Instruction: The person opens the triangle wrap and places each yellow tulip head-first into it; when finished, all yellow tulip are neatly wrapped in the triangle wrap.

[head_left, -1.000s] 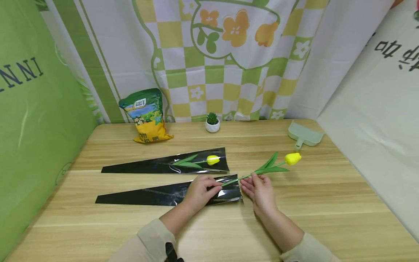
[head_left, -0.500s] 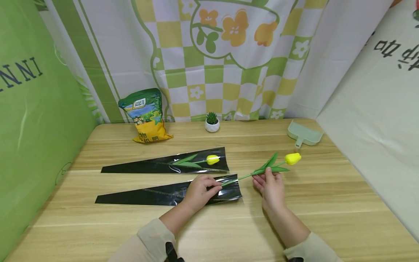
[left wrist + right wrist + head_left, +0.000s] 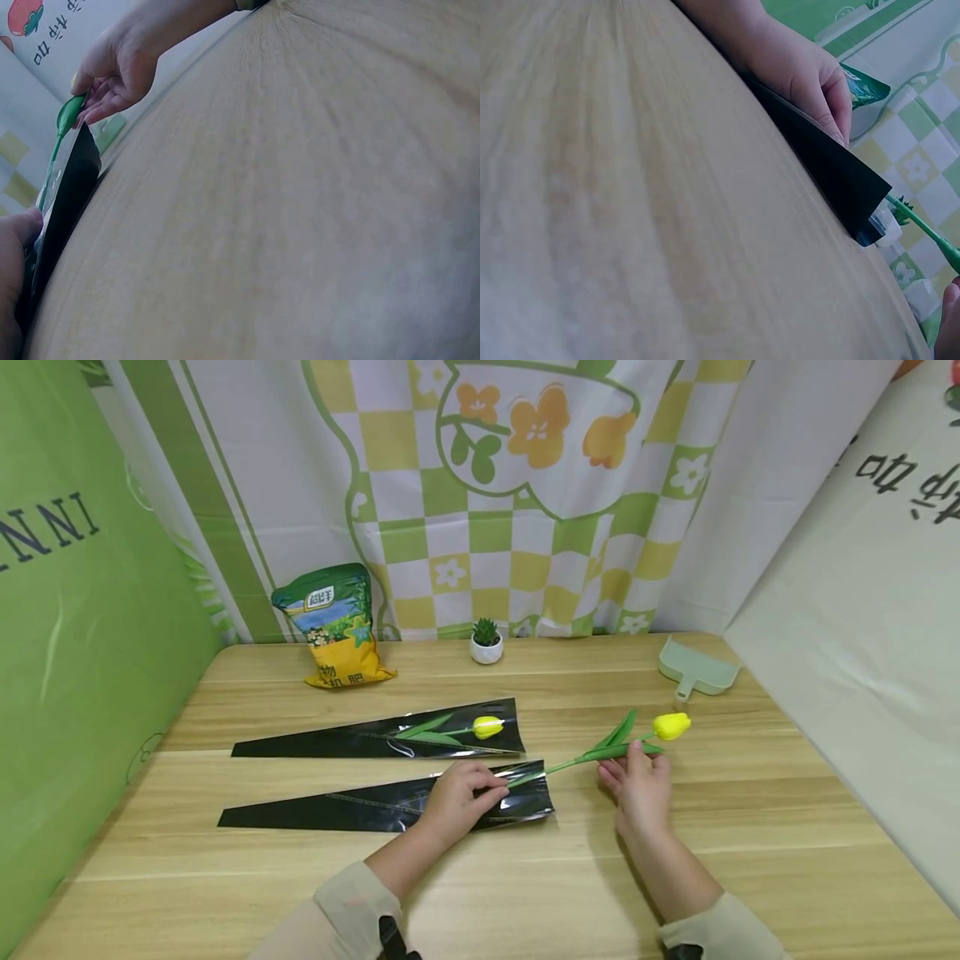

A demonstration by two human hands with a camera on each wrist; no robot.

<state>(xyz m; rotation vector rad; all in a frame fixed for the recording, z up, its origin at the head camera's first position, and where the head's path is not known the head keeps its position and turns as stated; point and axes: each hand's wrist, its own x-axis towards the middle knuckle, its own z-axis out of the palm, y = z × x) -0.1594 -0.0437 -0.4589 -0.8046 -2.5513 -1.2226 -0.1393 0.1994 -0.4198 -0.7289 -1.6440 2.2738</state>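
A yellow artificial tulip [image 3: 671, 725] with green leaves slants over the mouth of the nearer black flower sleeve [image 3: 360, 806]. My left hand [image 3: 461, 802] lies on this sleeve and pinches the stem [image 3: 528, 778] near its lower end; whether the film is pinched too I cannot tell. My right hand [image 3: 643, 785] holds the tulip by a leaf and the stem just below the bloom, thumb on top. In the left wrist view the right hand [image 3: 124, 75] grips the green part above the sleeve [image 3: 71, 202]. The stem's tip is hidden by the left fingers.
Behind lies another black sleeve [image 3: 322, 743] with a yellow tulip [image 3: 488, 727] inside. A fertilizer bag [image 3: 337, 627], a small potted succulent [image 3: 487, 643] and a pale green dustpan [image 3: 697, 670] stand along the back of the wooden table [image 3: 750, 827]. A patterned curtain [image 3: 465, 543] hangs behind.
My right hand has slid rightward along the tulip, from the stem by the sleeve's mouth to just below the bloom. The left hand, the tulip and both sleeves have hardly moved.
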